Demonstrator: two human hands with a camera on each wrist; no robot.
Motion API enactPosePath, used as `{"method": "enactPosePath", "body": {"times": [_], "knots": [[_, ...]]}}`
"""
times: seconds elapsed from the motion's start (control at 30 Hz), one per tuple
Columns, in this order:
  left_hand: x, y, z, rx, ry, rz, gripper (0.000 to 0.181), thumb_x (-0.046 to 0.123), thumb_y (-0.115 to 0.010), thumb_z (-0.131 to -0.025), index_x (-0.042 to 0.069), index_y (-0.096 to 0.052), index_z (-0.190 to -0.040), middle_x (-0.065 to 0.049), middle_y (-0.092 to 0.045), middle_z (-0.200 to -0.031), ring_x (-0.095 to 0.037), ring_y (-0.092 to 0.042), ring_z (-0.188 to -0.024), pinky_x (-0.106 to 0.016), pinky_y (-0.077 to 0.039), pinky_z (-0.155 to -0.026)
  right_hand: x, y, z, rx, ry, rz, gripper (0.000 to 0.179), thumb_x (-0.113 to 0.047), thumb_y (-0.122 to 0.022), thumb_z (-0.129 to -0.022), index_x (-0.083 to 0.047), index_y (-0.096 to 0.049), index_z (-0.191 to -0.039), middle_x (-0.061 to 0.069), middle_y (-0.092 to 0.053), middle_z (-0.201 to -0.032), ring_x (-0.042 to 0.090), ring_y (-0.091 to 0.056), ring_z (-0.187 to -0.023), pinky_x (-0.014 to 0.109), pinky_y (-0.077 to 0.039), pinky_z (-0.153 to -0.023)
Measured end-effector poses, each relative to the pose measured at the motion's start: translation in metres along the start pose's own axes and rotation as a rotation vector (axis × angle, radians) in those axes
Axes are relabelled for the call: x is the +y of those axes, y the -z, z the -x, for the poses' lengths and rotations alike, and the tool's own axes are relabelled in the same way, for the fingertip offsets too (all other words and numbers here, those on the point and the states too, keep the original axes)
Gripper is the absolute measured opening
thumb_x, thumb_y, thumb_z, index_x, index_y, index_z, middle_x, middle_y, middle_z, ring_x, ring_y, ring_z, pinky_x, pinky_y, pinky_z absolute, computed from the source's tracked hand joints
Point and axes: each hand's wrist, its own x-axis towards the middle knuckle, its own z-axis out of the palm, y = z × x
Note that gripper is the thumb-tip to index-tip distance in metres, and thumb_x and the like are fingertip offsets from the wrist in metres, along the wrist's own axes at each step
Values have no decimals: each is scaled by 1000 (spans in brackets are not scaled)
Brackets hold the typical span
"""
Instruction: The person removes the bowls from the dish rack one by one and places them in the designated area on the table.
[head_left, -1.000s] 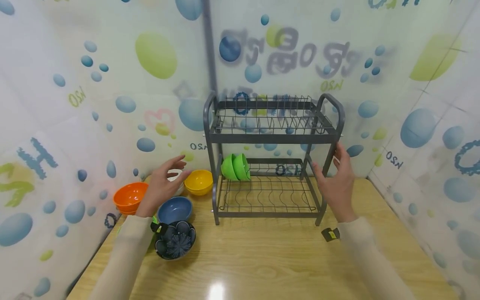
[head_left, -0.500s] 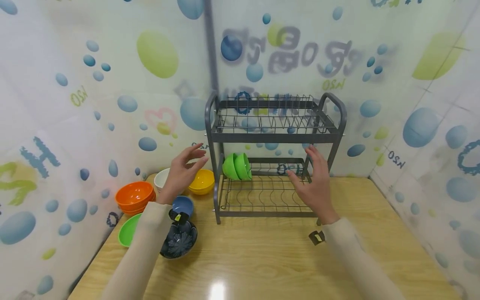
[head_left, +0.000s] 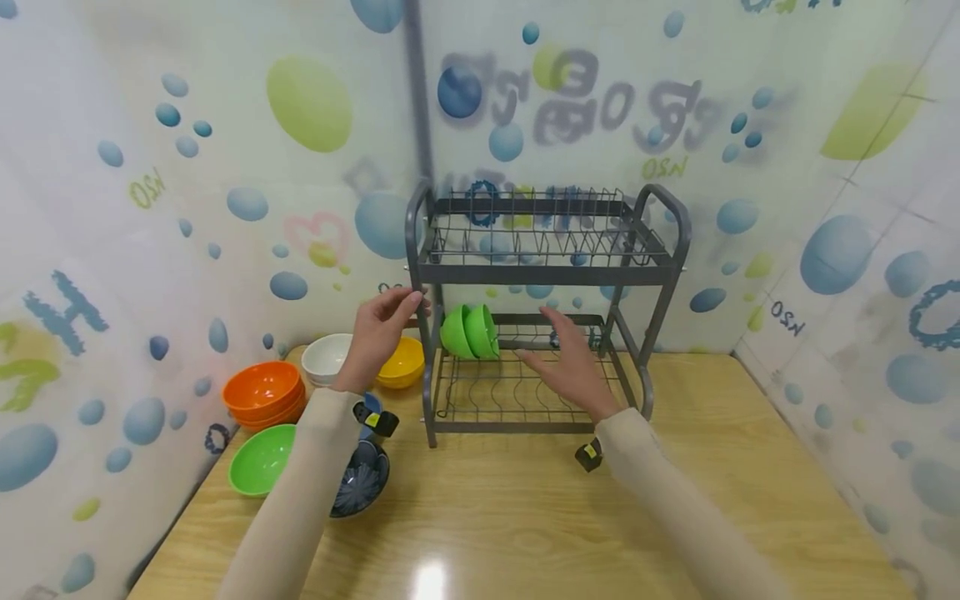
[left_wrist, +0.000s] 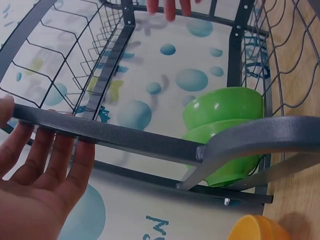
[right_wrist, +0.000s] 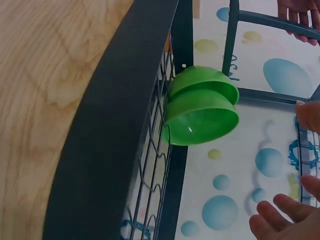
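Observation:
A dark metal two-tier dish rack [head_left: 547, 275] stands against the wall. My left hand [head_left: 378, 333] is at its left front post, thumb on one side and fingers curled behind; the left wrist view shows those fingers [left_wrist: 57, 155] around the bar. Two green bowls [head_left: 478, 333] lean side by side on their edges at the left end of the lower tier. To their right, my right hand [head_left: 573, 362] reaches in front of that tier, fingers spread and holding nothing. In the right wrist view the bowls [right_wrist: 200, 122] rest against the wire, apart from the right fingers.
Left of the rack on the wooden table [head_left: 487, 517] are stacked orange bowls [head_left: 262, 392], a white bowl [head_left: 324, 358], a yellow bowl [head_left: 402, 365], a green bowl [head_left: 258, 458] and a dark patterned bowl [head_left: 360, 483]. My left wrist mostly hides a blue bowl [head_left: 373, 402].
My left hand has moved right from above the bowls to the rack's left post. The right hand has left the right post and moved left in front of the lower tier.

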Motion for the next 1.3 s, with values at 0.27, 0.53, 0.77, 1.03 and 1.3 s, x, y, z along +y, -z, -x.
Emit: {"method": "enactPosePath", "body": {"times": [0.27,0.53,0.77,1.03,1.3], "knots": [[-5,-2,-4,20,-44,-75,43,40,-56,-105,4,-67,-125,-11,-72,-111,-11,-69,-99,-21,-59,-89,-6,-25,-32,-90,-31,-65,78,-40,-68,-99,-21,-27,-163,9,-32,-166,37,-39,-149,62,-40,-115],[-10,-5,-7,18,-111,-71,37,31,-55,-107,-1,-67,-120,-19,-70,-109,-14,-68,-95,-20,-59,-87,-2,-46,-53,-132,-81,-90,73,-38,-66,-101,-21,-28,-162,13,-40,-162,36,-44,-145,58,-46,-112],[-13,-5,-7,29,-122,-64,34,31,-56,-106,2,-67,-118,-20,-69,-108,-12,-67,-93,-19,-59,-85,-1,-65,-63,-171,-127,-89,66,-34,-64,-102,-11,-36,-158,19,-52,-151,37,-54,-137,55,-49,-109],[-15,-6,-10,28,-103,-74,30,24,-55,-107,0,-68,-120,-24,-69,-110,-14,-69,-92,-20,-59,-84,1,-82,-65,-130,-202,-130,52,-31,-62,-104,-7,-51,-148,14,-64,-138,30,-63,-126,47,-55,-103],[5,-9,-1,28,-106,-101,30,18,-54,-107,-6,-66,-119,-30,-69,-110,-14,-70,-90,-20,-60,-83,-1,-84,-66,-100,-176,-151,34,-23,-62,-104,-6,-66,-133,13,-70,-129,29,-66,-119,46,-56,-100]]}}
